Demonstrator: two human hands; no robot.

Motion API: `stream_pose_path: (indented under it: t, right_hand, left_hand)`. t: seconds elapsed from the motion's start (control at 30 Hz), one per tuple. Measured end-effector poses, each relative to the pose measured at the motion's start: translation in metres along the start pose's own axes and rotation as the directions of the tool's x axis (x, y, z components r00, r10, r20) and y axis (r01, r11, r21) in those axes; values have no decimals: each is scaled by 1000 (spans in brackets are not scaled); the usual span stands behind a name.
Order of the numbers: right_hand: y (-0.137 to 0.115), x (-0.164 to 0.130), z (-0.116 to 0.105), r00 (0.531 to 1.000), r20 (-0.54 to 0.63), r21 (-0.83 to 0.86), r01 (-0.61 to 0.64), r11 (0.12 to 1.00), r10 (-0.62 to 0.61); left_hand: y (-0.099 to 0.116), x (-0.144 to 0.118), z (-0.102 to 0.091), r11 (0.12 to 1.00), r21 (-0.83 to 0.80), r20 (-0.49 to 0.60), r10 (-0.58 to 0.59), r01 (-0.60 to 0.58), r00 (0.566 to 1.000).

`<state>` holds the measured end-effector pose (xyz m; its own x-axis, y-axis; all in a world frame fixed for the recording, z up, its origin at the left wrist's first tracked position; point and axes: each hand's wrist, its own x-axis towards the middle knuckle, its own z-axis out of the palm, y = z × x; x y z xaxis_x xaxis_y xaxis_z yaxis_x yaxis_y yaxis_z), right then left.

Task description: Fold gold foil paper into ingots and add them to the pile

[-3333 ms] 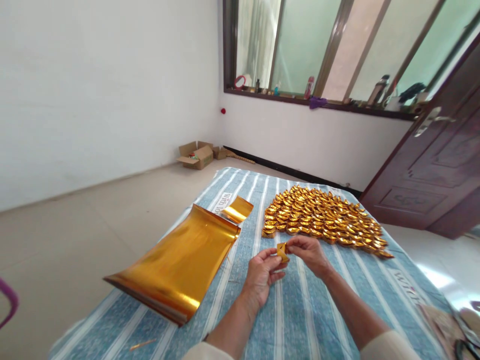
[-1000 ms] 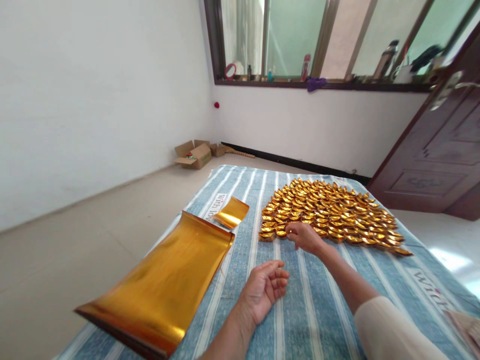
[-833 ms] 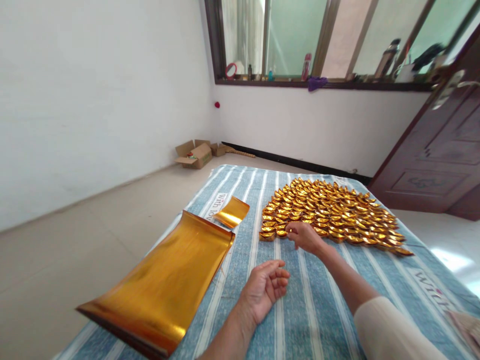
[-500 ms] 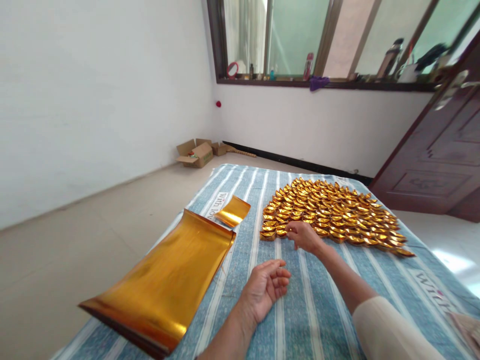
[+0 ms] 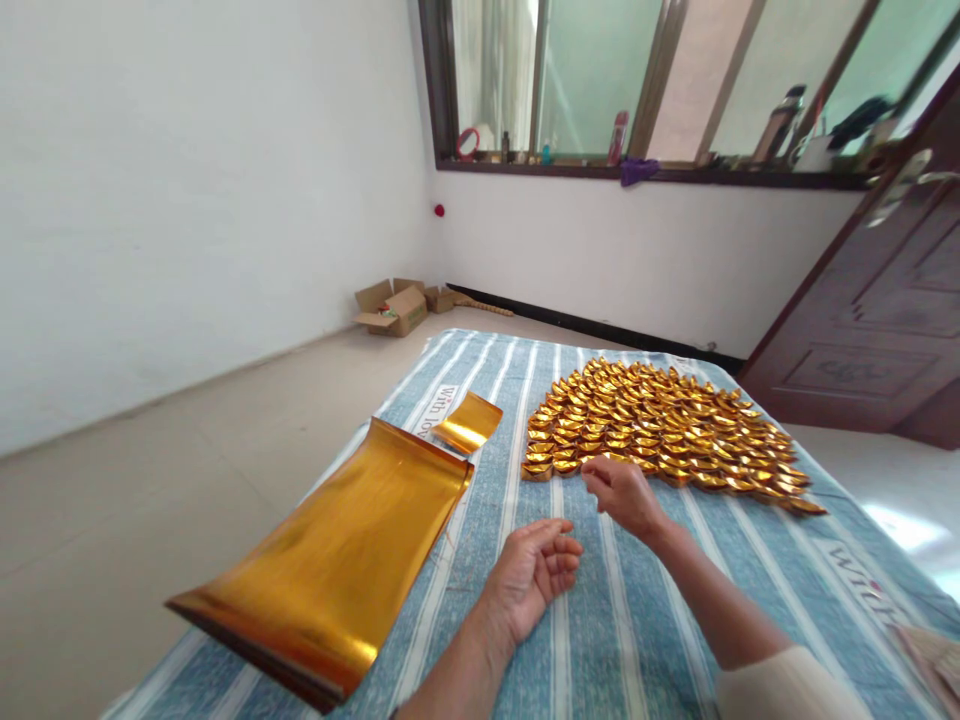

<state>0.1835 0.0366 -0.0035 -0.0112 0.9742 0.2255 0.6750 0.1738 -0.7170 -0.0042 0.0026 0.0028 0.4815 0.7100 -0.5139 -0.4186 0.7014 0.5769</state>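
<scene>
On the blue-and-white striped cloth [image 5: 637, 610], a stack of shiny gold foil sheets [image 5: 330, 570] lies at the left with its far edge curled up, and a small curled gold foil piece [image 5: 469, 422] sits just beyond it. The left hand [image 5: 529, 575] rests palm-up on the cloth with its fingers loosely curled and holding nothing. To its right, the right hand [image 5: 622, 492] hovers with fingertips lightly pinched and empty, just at the near edge of the wide spread of folded gold paper ingots [image 5: 660, 425].

White walls [image 5: 195, 180], pale tiled floor [image 5: 150, 500], cluttered window sill [image 5: 645, 175], dark wooden door [image 5: 870, 340], open cardboard box [image 5: 391, 306].
</scene>
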Motion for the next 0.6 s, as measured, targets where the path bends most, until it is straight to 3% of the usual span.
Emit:
stream_pose_path:
  t: [0.27, 0.47, 0.6]
  right_hand:
    - [-7, -64, 12, 996, 82, -17, 47, 999, -45]
    - [8, -81, 26, 990, -137, 38, 31, 999, -26]
    - [13, -81, 32, 983, -177, 43, 44, 998, -36]
  left_hand:
    - [-3, -1, 0, 998, 55, 20, 27, -28, 999]
    - [-8, 0, -1, 990, 119, 29, 78, -81, 997]
    - [-11, 2, -1, 976, 178, 38, 124, -129, 992]
